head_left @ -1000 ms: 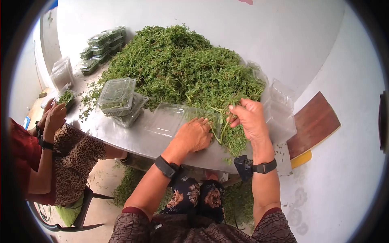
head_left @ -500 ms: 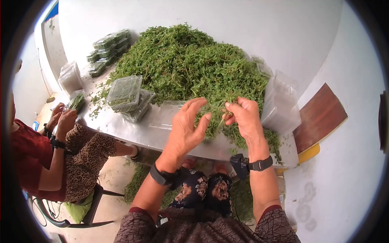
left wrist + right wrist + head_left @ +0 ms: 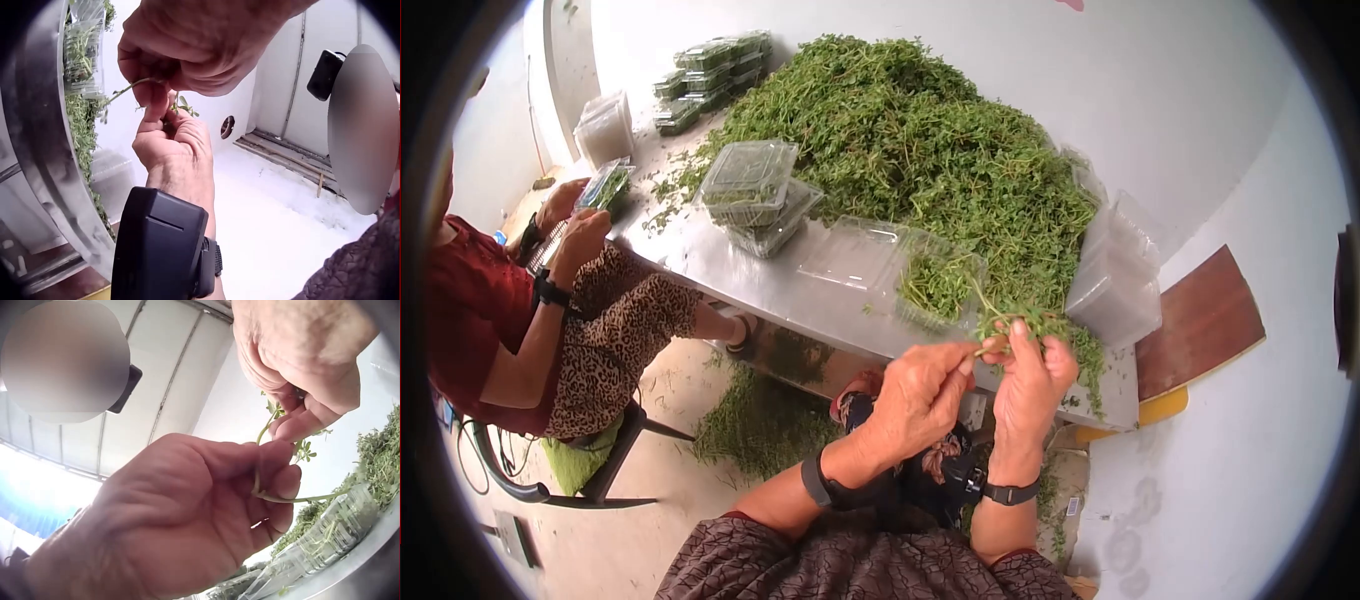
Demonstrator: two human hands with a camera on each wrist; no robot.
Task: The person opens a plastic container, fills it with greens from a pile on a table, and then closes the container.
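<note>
My left hand (image 3: pixel 918 395) and right hand (image 3: pixel 1030 385) meet just off the table's front edge. Between them is a thin green stem (image 3: pixel 300 500) with small leaves, pinched by the fingertips of both hands. Leafy sprigs (image 3: pixel 1040 325) show at the right hand's fingers. In the left wrist view the left hand (image 3: pixel 200 47) bends over the right hand (image 3: pixel 178 147), its fingertips hidden. An opened clear plastic clamshell (image 3: pixel 850 258), its base holding some greens (image 3: pixel 940 285), lies on the table behind the hands. Beyond it rises a large heap of leafy greens (image 3: pixel 920 130).
Filled clamshells (image 3: pixel 750 180) are stacked left of the opened one, with more (image 3: pixel 710 75) at the back left. Nested clear containers (image 3: pixel 1115 280) stand at the right. A seated person (image 3: pixel 500 320) on the left holds a filled clamshell (image 3: pixel 607 187). Greens (image 3: pixel 760 420) lie on the floor.
My left hand has left the clamshell, lifted, and come over to the right hand to pinch the stem. Both hands are now nearer my body. The view has shifted.
</note>
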